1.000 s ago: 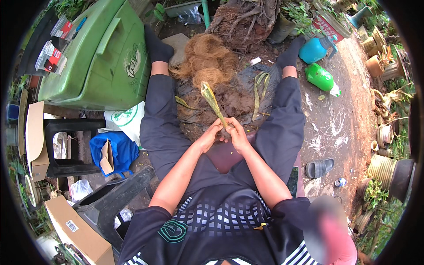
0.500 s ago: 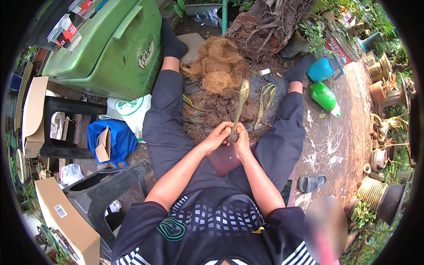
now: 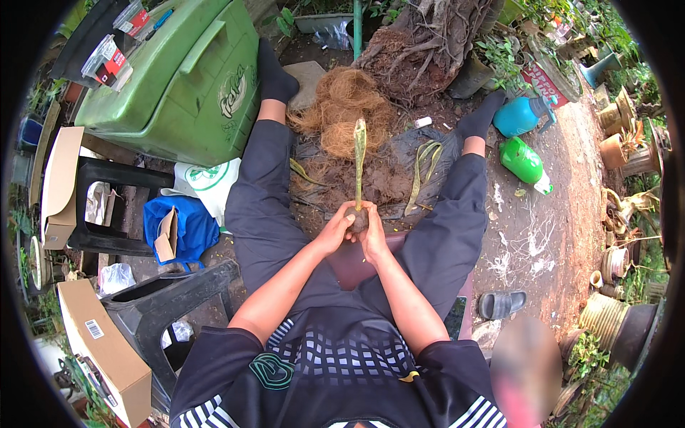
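Note:
My left hand (image 3: 334, 232) and my right hand (image 3: 374, 235) are cupped together around a dark soil ball (image 3: 359, 222), fingers wrapped about its sides. From the ball's top rises an upright, mottled green-yellow plant leaf (image 3: 359, 160), which looks like a snake plant leaf. Just beyond my hands, a heap of loose brown soil (image 3: 332, 177) lies on a black plastic sheet (image 3: 446, 158). Behind the soil is a tangle of brown coconut fibre (image 3: 351, 100). A long bent leaf (image 3: 419, 175) rests on the sheet to the right, and a yellowish leaf strip (image 3: 301, 170) lies left of the soil.
A green cooler box (image 3: 168, 89), blue bag (image 3: 196, 225), black stool (image 3: 171, 299) and cardboard box (image 3: 107, 346) stand to my left. On the right are a blue spray bottle (image 3: 515, 116), green bottle (image 3: 521, 158) and grey slipper (image 3: 501, 305). A gnarled root mass (image 3: 428, 53) is ahead.
Both hands have shifted slightly left in the picture with the soil ball. The leaf, tilted and blurred before, now stands straighter, and more of the ball shows between my fingers.

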Demonstrator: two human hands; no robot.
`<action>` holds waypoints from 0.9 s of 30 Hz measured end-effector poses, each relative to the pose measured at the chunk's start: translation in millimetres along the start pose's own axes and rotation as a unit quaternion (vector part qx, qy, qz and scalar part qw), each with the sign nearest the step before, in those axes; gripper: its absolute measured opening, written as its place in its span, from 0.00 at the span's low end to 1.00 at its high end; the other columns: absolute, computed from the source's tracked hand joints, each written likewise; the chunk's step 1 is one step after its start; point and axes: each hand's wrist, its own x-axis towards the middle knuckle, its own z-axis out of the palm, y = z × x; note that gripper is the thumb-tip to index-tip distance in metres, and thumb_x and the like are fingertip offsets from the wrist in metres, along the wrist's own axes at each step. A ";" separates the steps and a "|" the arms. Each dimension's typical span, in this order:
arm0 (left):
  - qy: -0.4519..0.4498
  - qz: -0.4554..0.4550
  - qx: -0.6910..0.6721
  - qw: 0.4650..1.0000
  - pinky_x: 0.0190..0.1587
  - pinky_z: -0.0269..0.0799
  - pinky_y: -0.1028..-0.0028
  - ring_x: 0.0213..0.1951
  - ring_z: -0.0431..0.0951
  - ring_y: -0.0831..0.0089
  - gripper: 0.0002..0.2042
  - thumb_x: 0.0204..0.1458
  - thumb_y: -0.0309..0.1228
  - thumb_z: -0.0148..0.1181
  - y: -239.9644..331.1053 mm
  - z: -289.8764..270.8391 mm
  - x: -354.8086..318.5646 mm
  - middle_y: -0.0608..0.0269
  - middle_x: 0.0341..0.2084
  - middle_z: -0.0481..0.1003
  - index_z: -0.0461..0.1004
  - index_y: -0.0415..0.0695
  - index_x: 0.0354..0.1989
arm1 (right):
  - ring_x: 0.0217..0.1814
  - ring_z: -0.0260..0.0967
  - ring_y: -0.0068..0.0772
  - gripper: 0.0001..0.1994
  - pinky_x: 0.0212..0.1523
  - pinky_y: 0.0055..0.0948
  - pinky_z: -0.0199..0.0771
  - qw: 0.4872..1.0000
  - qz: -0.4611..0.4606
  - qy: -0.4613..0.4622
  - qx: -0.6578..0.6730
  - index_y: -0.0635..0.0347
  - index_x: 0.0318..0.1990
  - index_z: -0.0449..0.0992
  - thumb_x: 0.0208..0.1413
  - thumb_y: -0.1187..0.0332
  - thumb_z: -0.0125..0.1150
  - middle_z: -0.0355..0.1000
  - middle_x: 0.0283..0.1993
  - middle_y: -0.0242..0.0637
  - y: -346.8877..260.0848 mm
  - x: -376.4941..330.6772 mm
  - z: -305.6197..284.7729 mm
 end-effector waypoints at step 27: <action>0.088 0.054 0.030 0.994 0.47 0.69 0.75 0.44 0.71 0.77 0.30 0.60 0.54 0.52 -7.7 -10.3 1.0 0.63 0.44 0.71 0.61 0.41 0.59 | 0.28 0.72 0.22 0.24 0.27 0.22 0.74 0.997 0.043 -0.064 -0.023 0.53 0.65 0.56 0.66 0.57 0.52 0.69 0.45 0.35 -9.1 6.7 -5.8</action>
